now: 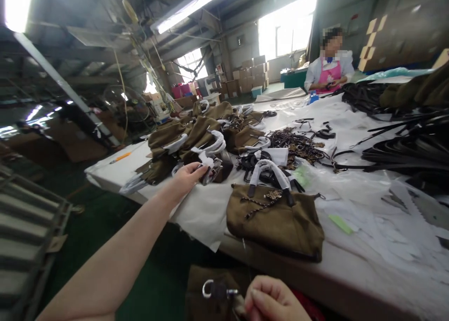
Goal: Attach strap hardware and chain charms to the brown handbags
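My left hand [192,175] reaches out over the table's near left edge, thumb and fingers pinched together. What they hold is too small to make out; a white wrapped handle [214,145] and shiny crumpled plastic lie right beside the fingertips. Low in the view, my right hand [275,300] is curled closed, its grip hidden. Close to its fingers is a brown bag [196,297], partly cut off, with a silver metal hook [207,288] showing against it. Between the hands, a finished-looking olive-brown handbag [273,222] stands on the table edge, its handles wrapped in white, a braided cord tassel [259,206] on its front.
Several olive-brown bags [196,134] are heaped at the table's far left. Dark cords with gold charms [294,145] and black straps [403,150] cover the right. An orange cutter [121,157] lies left. A person in a pink apron [329,75] is across the table.
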A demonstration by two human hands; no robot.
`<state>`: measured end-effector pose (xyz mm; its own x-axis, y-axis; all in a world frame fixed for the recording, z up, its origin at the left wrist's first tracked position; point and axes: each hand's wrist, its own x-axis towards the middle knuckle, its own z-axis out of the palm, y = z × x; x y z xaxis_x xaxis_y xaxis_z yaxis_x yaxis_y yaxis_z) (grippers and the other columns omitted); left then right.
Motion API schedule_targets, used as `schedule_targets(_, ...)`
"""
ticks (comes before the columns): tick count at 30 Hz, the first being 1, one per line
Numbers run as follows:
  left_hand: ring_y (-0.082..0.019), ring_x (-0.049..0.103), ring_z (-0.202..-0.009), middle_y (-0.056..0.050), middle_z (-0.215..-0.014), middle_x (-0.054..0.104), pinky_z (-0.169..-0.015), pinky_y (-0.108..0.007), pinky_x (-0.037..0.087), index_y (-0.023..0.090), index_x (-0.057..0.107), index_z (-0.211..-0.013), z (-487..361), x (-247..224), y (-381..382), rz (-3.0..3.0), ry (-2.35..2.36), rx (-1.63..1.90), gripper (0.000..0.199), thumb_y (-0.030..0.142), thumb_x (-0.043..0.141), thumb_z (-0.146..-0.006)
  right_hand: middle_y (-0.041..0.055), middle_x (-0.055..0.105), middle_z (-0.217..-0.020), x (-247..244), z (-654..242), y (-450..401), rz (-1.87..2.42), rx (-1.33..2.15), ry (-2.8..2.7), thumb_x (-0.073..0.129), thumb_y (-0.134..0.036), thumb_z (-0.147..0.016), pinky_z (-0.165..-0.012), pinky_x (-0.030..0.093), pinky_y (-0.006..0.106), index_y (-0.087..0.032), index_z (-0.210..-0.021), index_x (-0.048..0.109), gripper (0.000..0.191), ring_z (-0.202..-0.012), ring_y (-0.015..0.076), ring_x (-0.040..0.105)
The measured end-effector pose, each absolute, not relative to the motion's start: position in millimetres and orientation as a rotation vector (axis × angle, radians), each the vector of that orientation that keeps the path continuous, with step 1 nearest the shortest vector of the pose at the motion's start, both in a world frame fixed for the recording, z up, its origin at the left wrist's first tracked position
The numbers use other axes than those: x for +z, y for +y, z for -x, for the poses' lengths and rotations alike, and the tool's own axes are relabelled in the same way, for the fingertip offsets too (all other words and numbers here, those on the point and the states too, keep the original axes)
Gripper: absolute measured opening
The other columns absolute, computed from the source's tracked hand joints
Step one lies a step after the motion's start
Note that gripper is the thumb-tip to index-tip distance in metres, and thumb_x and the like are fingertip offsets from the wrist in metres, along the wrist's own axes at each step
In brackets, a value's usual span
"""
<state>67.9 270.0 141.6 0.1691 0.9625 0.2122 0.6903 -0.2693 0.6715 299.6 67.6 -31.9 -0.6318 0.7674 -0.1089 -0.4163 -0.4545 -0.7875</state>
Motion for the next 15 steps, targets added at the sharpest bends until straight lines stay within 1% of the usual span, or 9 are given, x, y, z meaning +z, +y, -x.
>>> schedule_targets(2,-0.024,0.07,-0.087,-0.012,-0.093,0.076,-0.081,-0.034,0.056,0.012,0.071,-0.094,-56,132,230,-1.639,1.356,0.956,0.048,0.058,0.059,-0.086,-0.0018,0.055,-0.053,-24,-298,63,0.585,2.143,-0.932,0.067,-0.066,-0.078,-0.05,0.028,0.02,-0.013,-0.078,0.065,0.053,-0.045,0.0064,0.04)
schedule_targets(4,-0.023,0.071,-0.085,-0.012,-0.092,0.076,-0.081,-0.032,0.056,0.012,0.073,-0.089,-45,119,192,-1.284,1.182,0.998,0.042,0.052,0.073,-0.078,-0.0027,0.054,-0.051,-16,-295,59,0.614,2.156,-0.89,0.068,-0.063,-0.078,-0.049,0.027,0.02,-0.014,-0.079,0.064,0.05,-0.043,0.0056,0.038)
schedule_targets(5,-0.022,0.071,-0.086,-0.011,-0.092,0.077,-0.082,-0.032,0.056,0.013,0.074,-0.09,-40,112,175,-1.18,1.141,0.996,0.039,0.05,0.076,-0.076,-0.0029,0.054,-0.05,-13,-294,57,0.643,2.146,-0.884,0.069,-0.062,-0.079,-0.048,0.026,0.02,-0.014,-0.079,0.064,0.049,-0.042,0.0052,0.036)
schedule_targets(9,-0.022,0.07,-0.094,-0.01,-0.101,0.077,-0.086,-0.029,0.054,0.014,0.075,-0.098,-23,78,125,-1.102,1.106,0.961,0.039,0.043,0.081,-0.073,-0.0031,0.055,-0.051,-2,-285,49,0.739,2.096,-0.907,0.07,-0.06,-0.078,-0.044,0.017,0.02,-0.013,-0.078,0.063,0.048,-0.04,0.0038,0.03)
schedule_targets(11,-0.019,0.07,-0.089,-0.008,-0.098,0.077,-0.08,-0.026,0.053,0.015,0.075,-0.098,-17,64,109,-1.143,1.092,0.97,0.037,0.037,0.085,-0.07,-0.0033,0.056,-0.051,-1,-278,45,0.761,2.113,-0.914,0.071,-0.06,-0.078,-0.043,0.016,0.02,-0.013,-0.078,0.063,0.048,-0.039,0.0035,0.028)
schedule_targets(13,-0.017,0.07,-0.084,-0.005,-0.091,0.077,-0.075,-0.023,0.053,0.016,0.075,-0.096,-14,53,96,-1.107,1.062,1.009,0.034,0.032,0.086,-0.068,-0.0035,0.056,-0.051,-1,-271,42,0.771,2.133,-0.894,0.071,-0.059,-0.077,-0.043,0.017,0.02,-0.013,-0.078,0.063,0.047,-0.039,0.0038,0.03)
schedule_targets(15,-0.019,0.07,-0.085,-0.006,-0.088,0.077,-0.076,-0.024,0.054,0.016,0.075,-0.094,-12,47,86,-1.009,1.029,1.042,0.032,0.032,0.086,-0.068,-0.0034,0.056,-0.051,-2,-264,39,0.777,2.143,-0.877,0.072,-0.059,-0.077,-0.042,0.017,0.02,-0.013,-0.078,0.063,0.046,-0.039,0.0039,0.031)
